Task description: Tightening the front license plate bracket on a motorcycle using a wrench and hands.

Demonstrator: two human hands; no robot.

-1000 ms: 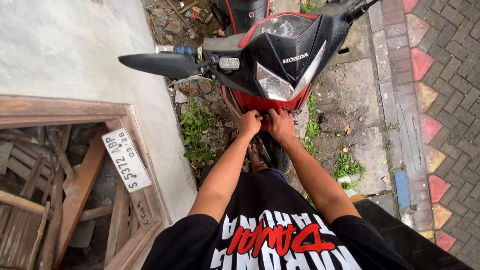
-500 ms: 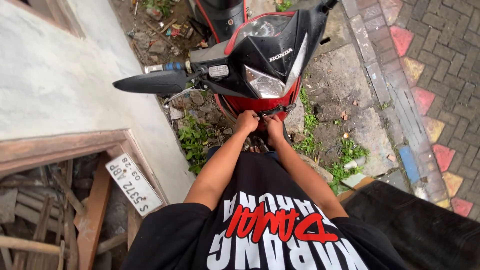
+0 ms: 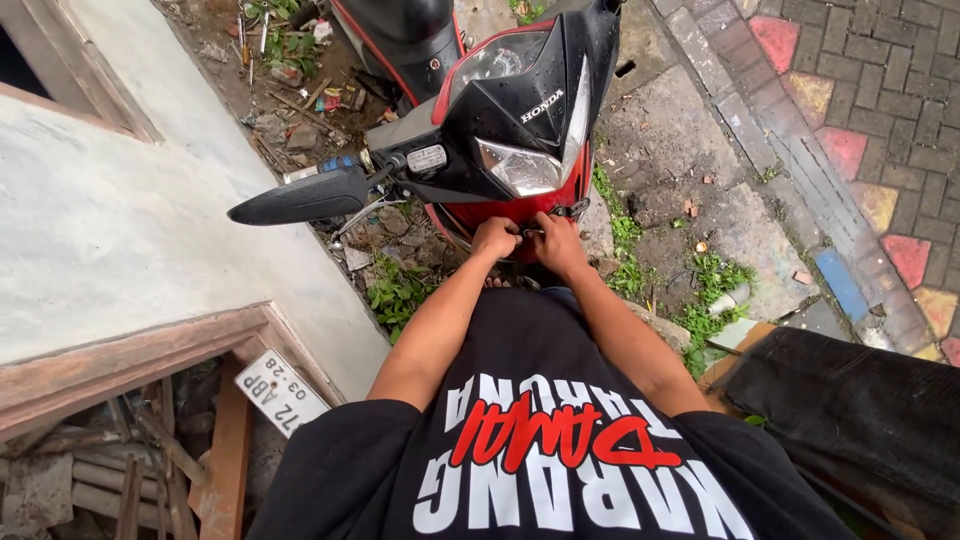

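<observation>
A black and red motorcycle (image 3: pixel 500 120) stands facing me, its handlebar grip (image 3: pixel 300 197) pointing left. Both my arms reach forward under its headlight (image 3: pixel 520 165). My left hand (image 3: pixel 495 240) and my right hand (image 3: pixel 556 242) are side by side with fingers curled, pressed against the red front panel (image 3: pixel 470 215). A small dark part (image 3: pixel 530 232) shows between the fingertips; what it is I cannot tell. My black shirt with printed letters (image 3: pixel 560 440) fills the bottom of the view.
A pale plastered wall (image 3: pixel 130 220) is at the left, with a wooden frame (image 3: pixel 120 365), loose timber and a white number plate (image 3: pixel 280 392) below it. Weeds and rubble lie around the wheel. Coloured paving bricks (image 3: pixel 880 120) run along the right, and a dark cover (image 3: pixel 840 400) lies at lower right.
My view has swung, so the motorcycle now sits higher and further right. Both hands have stayed at the same spot under the headlight.
</observation>
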